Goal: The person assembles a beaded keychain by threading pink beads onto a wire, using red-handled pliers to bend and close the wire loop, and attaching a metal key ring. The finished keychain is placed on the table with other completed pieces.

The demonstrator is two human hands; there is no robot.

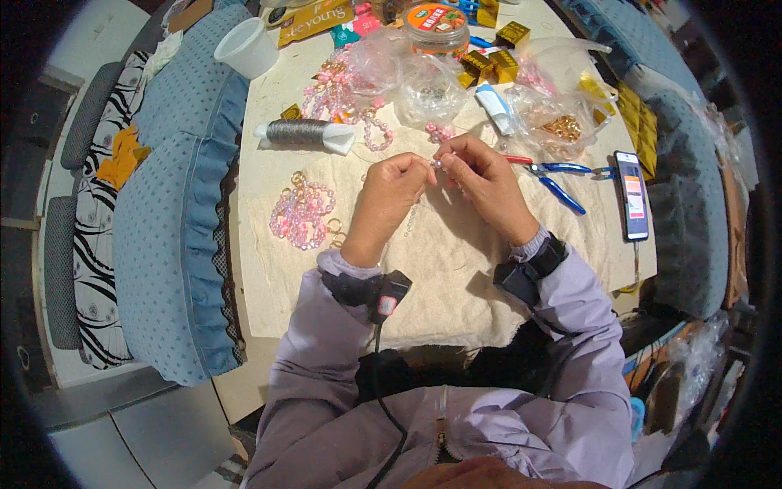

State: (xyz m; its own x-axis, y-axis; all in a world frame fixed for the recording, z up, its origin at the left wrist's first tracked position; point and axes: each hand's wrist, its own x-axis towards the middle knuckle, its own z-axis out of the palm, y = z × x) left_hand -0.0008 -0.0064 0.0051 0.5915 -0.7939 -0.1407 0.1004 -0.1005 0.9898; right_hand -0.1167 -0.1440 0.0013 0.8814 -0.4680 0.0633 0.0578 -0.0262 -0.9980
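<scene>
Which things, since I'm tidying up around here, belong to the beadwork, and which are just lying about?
Likely for the beadwork:
pinched beads
bunch of pink beads
spool of grey wire
blue-handled pliers
bag of gold-coloured pieces

Seemingly just lying about:
phone
white plastic tub
orange cloth on the sofa

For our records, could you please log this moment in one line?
left hand: at beads; right hand: pinching beads; blue-handled pliers: on cloth
</scene>
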